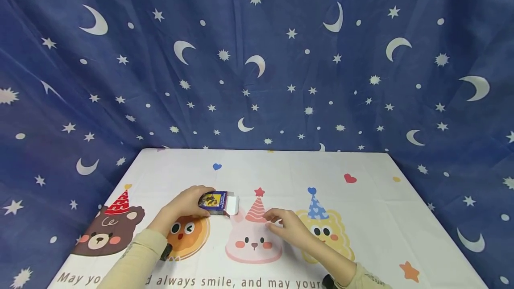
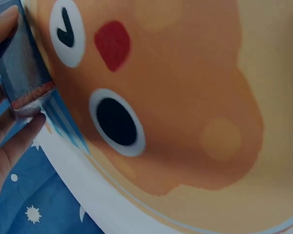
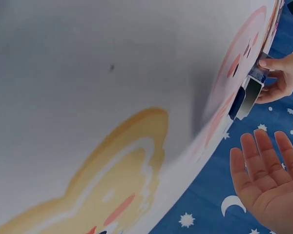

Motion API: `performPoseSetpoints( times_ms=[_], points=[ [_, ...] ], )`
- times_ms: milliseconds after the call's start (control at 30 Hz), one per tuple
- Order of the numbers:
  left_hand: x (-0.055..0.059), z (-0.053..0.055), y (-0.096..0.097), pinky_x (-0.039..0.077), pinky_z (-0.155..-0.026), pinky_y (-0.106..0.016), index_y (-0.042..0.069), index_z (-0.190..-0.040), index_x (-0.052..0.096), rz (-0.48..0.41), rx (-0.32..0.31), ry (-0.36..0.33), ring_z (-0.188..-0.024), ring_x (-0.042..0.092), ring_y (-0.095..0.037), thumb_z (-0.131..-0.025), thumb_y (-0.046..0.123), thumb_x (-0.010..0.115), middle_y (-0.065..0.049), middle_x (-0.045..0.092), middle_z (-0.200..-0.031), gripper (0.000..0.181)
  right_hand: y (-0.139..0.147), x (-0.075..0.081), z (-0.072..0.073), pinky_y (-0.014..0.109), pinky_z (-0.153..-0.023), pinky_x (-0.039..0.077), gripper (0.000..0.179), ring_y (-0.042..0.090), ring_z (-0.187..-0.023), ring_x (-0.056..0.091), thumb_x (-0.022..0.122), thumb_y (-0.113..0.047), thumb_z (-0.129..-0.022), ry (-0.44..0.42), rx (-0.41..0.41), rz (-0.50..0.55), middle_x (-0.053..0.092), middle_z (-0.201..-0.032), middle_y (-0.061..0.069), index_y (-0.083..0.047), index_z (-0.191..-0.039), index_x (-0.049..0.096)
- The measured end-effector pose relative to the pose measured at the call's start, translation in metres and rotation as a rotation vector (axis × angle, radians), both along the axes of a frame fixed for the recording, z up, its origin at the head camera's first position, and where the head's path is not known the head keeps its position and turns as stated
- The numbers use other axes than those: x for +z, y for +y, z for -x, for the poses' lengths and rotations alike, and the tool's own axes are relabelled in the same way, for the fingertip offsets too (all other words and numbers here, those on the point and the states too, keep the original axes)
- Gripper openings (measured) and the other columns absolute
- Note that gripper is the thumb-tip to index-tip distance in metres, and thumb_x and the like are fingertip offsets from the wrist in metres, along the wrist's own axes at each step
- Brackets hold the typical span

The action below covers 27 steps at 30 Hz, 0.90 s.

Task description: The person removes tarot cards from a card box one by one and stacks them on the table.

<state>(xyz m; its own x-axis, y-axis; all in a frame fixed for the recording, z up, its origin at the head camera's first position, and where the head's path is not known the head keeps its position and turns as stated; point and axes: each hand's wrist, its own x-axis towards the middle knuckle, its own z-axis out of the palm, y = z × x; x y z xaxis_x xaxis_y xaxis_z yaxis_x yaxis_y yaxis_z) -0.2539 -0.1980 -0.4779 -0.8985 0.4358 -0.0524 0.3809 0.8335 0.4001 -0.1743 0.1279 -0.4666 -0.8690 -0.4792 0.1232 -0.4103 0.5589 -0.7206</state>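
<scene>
My left hand (image 1: 185,204) grips a small dark blue cardboard box (image 1: 213,200) with a yellow picture and lettering on its face. The box's right end is open, and its white flap (image 1: 233,205) sticks out toward the right hand. Close by in the left wrist view, the thumb and fingers hold the box (image 2: 29,68) by its sides. My right hand (image 1: 287,225) holds nothing and hovers over the pink rabbit print, apart from the box. Its palm and slightly bent fingers show in the right wrist view, with the open box end beyond. The box's inside is too dark to make out.
A white tablecloth (image 1: 373,217) printed with cartoon animals, hearts and a line of text covers the table. Behind and beside it hangs a blue curtain (image 1: 281,70) with moons and stars.
</scene>
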Motion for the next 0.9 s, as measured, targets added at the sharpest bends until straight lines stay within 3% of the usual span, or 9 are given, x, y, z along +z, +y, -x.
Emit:
performPoseSetpoints(
  times_ms=[233, 900],
  points=[
    [0.001, -0.003, 0.005, 0.047, -0.097, -0.048, 0.008, -0.126, 0.058, 0.024, 0.031, 0.017, -0.105, 0.058, -0.024, -0.063, 0.033, 0.087, -0.011, 0.064, -0.12, 0.074, -0.005, -0.002, 0.001, 0.03, -0.076, 0.054, 0.022, 0.024, -0.089, 0.064, 0.062, -0.006, -0.086, -0.003, 0.014, 0.008, 0.069, -0.103, 0.013, -0.001, -0.107, 0.065],
    [0.02, -0.023, 0.001, 0.048, -0.092, -0.054, 0.008, -0.129, 0.056, 0.054, -0.007, 0.154, -0.113, 0.056, -0.033, -0.066, 0.031, 0.085, -0.014, 0.061, -0.123, 0.072, -0.015, 0.012, 0.011, 0.043, -0.08, 0.055, 0.025, 0.025, -0.092, 0.065, 0.061, -0.006, -0.087, 0.011, -0.005, 0.057, 0.069, -0.105, 0.014, 0.0, -0.111, 0.063]
  ],
)
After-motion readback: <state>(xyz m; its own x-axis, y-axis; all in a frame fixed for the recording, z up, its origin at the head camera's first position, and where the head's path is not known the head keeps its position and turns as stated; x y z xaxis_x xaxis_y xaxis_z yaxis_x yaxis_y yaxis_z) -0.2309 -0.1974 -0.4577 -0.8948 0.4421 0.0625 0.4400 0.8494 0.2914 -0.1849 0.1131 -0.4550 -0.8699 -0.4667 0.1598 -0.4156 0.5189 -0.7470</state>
